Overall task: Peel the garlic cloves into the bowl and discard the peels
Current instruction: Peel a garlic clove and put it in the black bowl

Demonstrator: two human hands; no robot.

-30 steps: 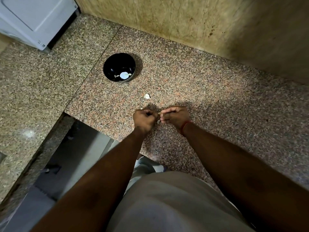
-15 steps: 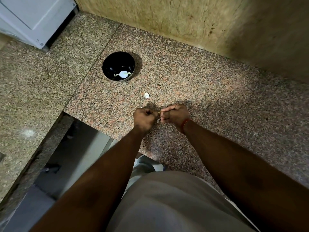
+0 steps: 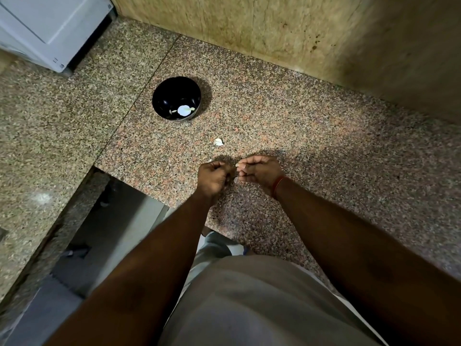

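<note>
A garlic clove (image 3: 235,179) is pinched btwn left hand (image 3: 215,176) & right hand (image 3: 260,171), fingers curled, just above the bench (image 3: 324,136). Black bowl (image 3: 159,101) sits well apart, so the slick clove could be dropped en route. Peel bits may be scattered near the loose clove (image 3: 218,142).

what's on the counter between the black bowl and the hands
In the head view, one small white garlic piece lies on the granite between the black bowl and the hands; otherwise that stretch is bare.

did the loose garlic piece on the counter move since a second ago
No. The garlic piece keeps its spot below and right of the black bowl.
</note>
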